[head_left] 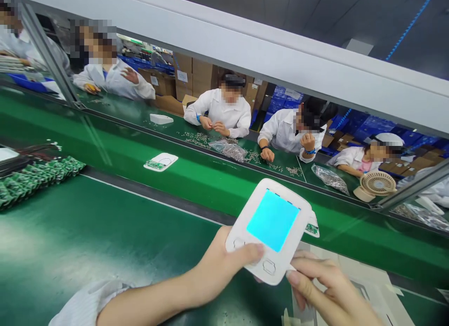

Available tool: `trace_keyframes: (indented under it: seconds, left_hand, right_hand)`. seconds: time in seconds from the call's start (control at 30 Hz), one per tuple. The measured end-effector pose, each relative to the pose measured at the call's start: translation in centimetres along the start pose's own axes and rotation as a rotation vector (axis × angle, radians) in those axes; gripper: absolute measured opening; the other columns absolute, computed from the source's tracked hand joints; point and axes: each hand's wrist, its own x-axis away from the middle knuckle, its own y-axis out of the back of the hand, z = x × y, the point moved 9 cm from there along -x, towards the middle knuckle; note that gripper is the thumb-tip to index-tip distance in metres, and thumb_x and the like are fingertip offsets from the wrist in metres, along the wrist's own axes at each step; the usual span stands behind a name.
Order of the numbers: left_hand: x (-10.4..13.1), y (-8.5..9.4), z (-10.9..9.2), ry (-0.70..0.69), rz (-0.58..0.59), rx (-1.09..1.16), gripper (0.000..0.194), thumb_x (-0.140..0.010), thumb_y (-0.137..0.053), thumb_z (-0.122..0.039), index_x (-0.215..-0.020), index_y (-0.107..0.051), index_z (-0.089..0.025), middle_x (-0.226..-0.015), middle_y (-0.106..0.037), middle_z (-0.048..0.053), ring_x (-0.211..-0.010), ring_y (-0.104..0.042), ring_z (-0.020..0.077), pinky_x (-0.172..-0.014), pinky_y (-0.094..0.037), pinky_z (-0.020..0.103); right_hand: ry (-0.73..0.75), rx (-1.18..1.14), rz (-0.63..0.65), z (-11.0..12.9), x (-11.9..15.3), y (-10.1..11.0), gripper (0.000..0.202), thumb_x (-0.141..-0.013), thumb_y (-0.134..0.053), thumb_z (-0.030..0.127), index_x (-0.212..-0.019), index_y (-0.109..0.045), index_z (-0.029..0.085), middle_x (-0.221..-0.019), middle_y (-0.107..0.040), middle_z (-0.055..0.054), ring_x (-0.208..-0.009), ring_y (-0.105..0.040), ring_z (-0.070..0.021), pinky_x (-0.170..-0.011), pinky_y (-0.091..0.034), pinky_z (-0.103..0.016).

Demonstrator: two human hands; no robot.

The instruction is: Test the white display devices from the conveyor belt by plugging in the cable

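A white handheld device (242, 218) with rounded corners and a lit cyan screen (273, 220) is held up, tilted, above the green table. My left hand (224, 260) grips its lower left part, with the thumb across the front between two outlined button shapes. At the device's lower right edge, my right hand (322, 284) pinches a small white piece (291, 268) between thumb and fingers; whether that piece is part of the device I cannot tell.
Green circuit boards (38, 181) lie in a row at the left. Beyond the table, a green conveyor (115, 150) carries white housings (161, 162). Pale sheets (372, 284) lie at the lower right. Across a metal frame, several people in white sit with small parts, bags and a fan (377, 183).
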Motion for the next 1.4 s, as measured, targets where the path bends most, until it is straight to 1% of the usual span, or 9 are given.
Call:
trace_keyframes:
  seconds: [0.13,0.23,0.33,0.47,0.73,0.9,1.1,1.23,1.4]
  left_hand:
    - [-2.1,1.9,3.5,0.251,-0.066,0.097,0.029,-0.075,-0.056,-0.028,-0.095,-0.063,-0.008,-0.08,-0.068,0.013,-0.066,-0.063,0.0191,-0.051,-0.049,0.022]
    - [-4.5,6.8,5.5,0.325,-0.242,0.068,0.035,-0.075,-0.053,-0.029,-0.103,-0.058,-0.009,-0.087,-0.067,0.014,-0.068,-0.065,0.0189,-0.051,-0.05,0.022]
    - [-6.4,15.0,1.2,-0.035,-0.641,-0.558,0.033,-0.082,-0.043,-0.031,-0.103,-0.056,-0.011,-0.093,-0.066,0.013,-0.077,-0.064,0.0198,-0.063,-0.052,0.026]
    - [-7.0,20.8,-0.2,0.025,-0.878,-1.208,0.026,-0.079,-0.044,-0.026,-0.084,-0.061,-0.008,-0.084,-0.064,0.019,-0.088,-0.059,0.0354,-0.077,-0.043,0.049]
    - [-10.4,18.5,6.7,0.114,-0.758,-1.499,0.022,-0.081,-0.045,-0.018,-0.087,-0.064,-0.008,-0.092,-0.063,0.021,-0.093,-0.057,0.034,-0.101,-0.01,0.052]
    - [-12.7,16.2,8.6,0.182,-0.627,-1.575,0.052,-0.068,-0.056,-0.057,-0.078,-0.065,-0.007,-0.085,-0.063,0.026,-0.097,-0.051,0.0439,-0.094,-0.016,0.059]
    - [-12.9,16.0,6.7,0.154,-0.565,-1.575,0.039,-0.071,-0.058,-0.046,-0.078,-0.063,-0.008,-0.079,-0.063,0.022,-0.084,-0.057,0.0368,-0.085,-0.029,0.055]
    - [-11.5,19.8,1.9,0.055,-0.667,-1.609,0.04,-0.083,-0.038,-0.039,-0.081,-0.062,-0.006,-0.084,-0.062,0.019,-0.088,-0.056,0.0327,-0.085,-0.032,0.048]
    - [-7.9,29.0,-3.5,0.047,-0.985,-1.68,0.048,-0.083,-0.032,-0.029,-0.112,-0.045,0.007,-0.119,-0.044,0.03,-0.116,-0.035,0.039,-0.096,-0.022,0.049]
  right_hand:
    - [-0.056,0.018,0.057,-0.5,-1.0,-0.5,0.045,-0.09,-0.034,0.039,-0.053,-0.049,0.019,-0.053,-0.053,0.0,-0.072,-0.054,-0.0167,-0.067,-0.039,-0.025]
    - [-0.098,-0.09,0.112,-1.3,-0.2,-0.7,0.041,-0.087,-0.04,0.043,-0.056,-0.052,0.019,-0.055,-0.054,-0.001,-0.078,-0.055,-0.0188,-0.074,-0.04,-0.028]
    - [-0.115,-0.249,0.063,-2.1,1.1,-0.1,0.027,-0.079,-0.052,0.046,-0.08,-0.06,0.02,-0.077,-0.061,-0.005,-0.093,-0.053,-0.0218,-0.069,-0.044,-0.027]
    - [-0.04,-0.24,0.313,-2.4,-0.2,-3.4,0.029,-0.073,-0.06,0.044,-0.079,-0.065,0.017,-0.078,-0.062,-0.004,-0.075,-0.057,-0.016,-0.062,-0.044,-0.023]
    - [-0.121,-0.604,1.16,-3.9,-4.6,-15.7,0.031,-0.071,-0.062,0.039,-0.08,-0.065,0.01,-0.047,-0.058,0.004,-0.04,-0.049,-0.0051,-0.045,-0.039,-0.014]
    - [-0.093,-0.832,1.179,-5.9,-6.6,-19.4,0.03,-0.069,-0.065,0.037,-0.069,-0.064,0.007,-0.043,-0.058,0.001,-0.032,-0.043,-0.0051,-0.04,-0.035,-0.017]
    - [-0.087,-0.955,1.074,-8.6,-8.1,-20.4,0.032,-0.071,-0.064,0.036,-0.07,-0.063,0.004,-0.047,-0.06,-0.002,-0.033,-0.043,-0.0064,-0.052,-0.044,-0.026]
    - [-0.085,-0.997,1.067,-8.8,-8.1,-20.5,0.033,-0.07,-0.064,0.037,-0.069,-0.063,0.004,-0.047,-0.059,-0.002,-0.035,-0.044,-0.0071,-0.057,-0.045,-0.028]
    - [-0.077,-1.027,1.053,-8.2,-8.3,-20.3,0.032,-0.069,-0.066,0.037,-0.068,-0.063,0.005,-0.043,-0.056,0.0,-0.036,-0.044,-0.0072,-0.063,-0.046,-0.031]
